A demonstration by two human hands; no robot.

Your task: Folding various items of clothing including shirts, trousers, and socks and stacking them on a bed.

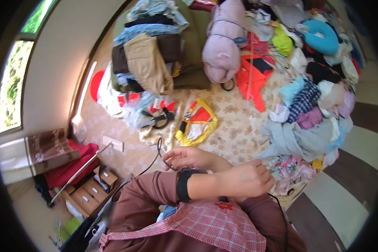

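Note:
My forearms cross in front of my chest. My left hand reaches to the right, fingers curled closed with the palm side hidden; I cannot make out whether anything is inside. A black wristband circles the left forearm. Behind it, my right hand points left, its fingers bent and closed around a thin black cable. This cable loops up beside the fingertips and runs down along my left sleeve. A second black cord hangs below my left hand. Just ahead lies a yellow-edged cloth piece with red and white panels.
Folded trousers and clothes are stacked at the far left. Beside them lies a tied lilac roll. An orange-red garment is next to it. Heaped clothes and a blue ring-shaped pillow fill the right. A small wooden drawer unit stands lower left.

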